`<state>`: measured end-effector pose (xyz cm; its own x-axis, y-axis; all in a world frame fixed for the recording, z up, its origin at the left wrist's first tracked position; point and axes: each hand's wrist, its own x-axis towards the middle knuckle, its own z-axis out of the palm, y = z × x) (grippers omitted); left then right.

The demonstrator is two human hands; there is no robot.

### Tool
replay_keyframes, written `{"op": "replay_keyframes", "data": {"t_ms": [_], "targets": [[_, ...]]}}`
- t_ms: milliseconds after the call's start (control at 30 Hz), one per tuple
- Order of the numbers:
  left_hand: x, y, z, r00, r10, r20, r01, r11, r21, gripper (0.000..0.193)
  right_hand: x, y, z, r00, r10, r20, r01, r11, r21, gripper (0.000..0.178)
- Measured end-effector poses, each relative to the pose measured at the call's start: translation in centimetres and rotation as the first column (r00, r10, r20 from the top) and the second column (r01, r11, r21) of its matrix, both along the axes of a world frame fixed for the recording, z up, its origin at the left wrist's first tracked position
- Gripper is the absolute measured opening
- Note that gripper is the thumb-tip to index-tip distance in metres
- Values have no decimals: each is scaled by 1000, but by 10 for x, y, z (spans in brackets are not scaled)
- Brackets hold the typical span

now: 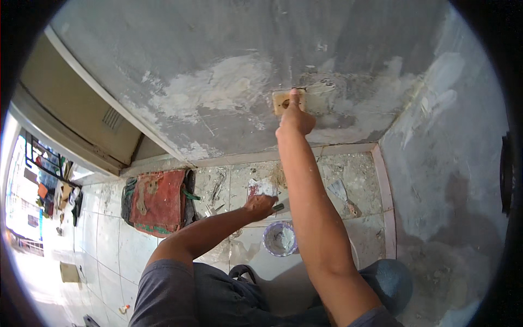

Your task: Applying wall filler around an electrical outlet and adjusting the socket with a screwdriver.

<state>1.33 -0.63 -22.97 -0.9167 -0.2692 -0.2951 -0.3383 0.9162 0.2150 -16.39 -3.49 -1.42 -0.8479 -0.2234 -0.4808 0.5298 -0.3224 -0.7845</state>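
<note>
My right arm (313, 191) reaches up to the grey wall. There my right hand (297, 118) is closed, one finger stretched over a yellowed socket plate (280, 101) with a round dark hole. Whatever its curled fingers hold is hidden. Lower down, my left hand (260, 207) is closed around a putty knife. Its dark handle end (279, 207) pokes out on the right, and a wide, white-smeared, reddish blade (261, 187) shows beyond the fingers. Just below and right of that hand stands a round purple-rimmed tub (266, 245) with pale putty inside.
Another scraper (339, 191) lies on the splattered tile floor, right of my right forearm. A worn red bag (159, 200) rests left of my left hand. Pale skirting (239, 158) runs along the wall base. An open doorway and clutter are at far left.
</note>
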Motion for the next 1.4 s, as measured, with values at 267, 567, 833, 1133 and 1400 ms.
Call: {"op": "replay_keyframes", "data": {"t_ms": [267, 567, 833, 1133, 1400], "targets": [[-73, -106, 154, 523, 69, -849, -381, 910, -161, 32, -4, 2, -3, 998, -16, -61, 20, 997, 70, 63], [-106, -112, 182, 508, -327, -797, -265, 821, -506, 45, -1, -7, -12, 993, -74, -87, 52, 970, -236, 52], [-115, -108, 172, 461, -380, -802, -195, 838, -509, 57, -5, -4, -4, 998, -55, -43, 48, 988, -145, 47], [-117, -109, 178, 489, -375, -788, -191, 835, -516, 57, -8, -4, -9, 999, -24, -35, 16, 976, -219, 41], [-109, -107, 173, 597, -327, -732, -260, 784, -563, 59, 4, 56, -145, 976, 186, -111, -193, 979, -60, 45]]}}
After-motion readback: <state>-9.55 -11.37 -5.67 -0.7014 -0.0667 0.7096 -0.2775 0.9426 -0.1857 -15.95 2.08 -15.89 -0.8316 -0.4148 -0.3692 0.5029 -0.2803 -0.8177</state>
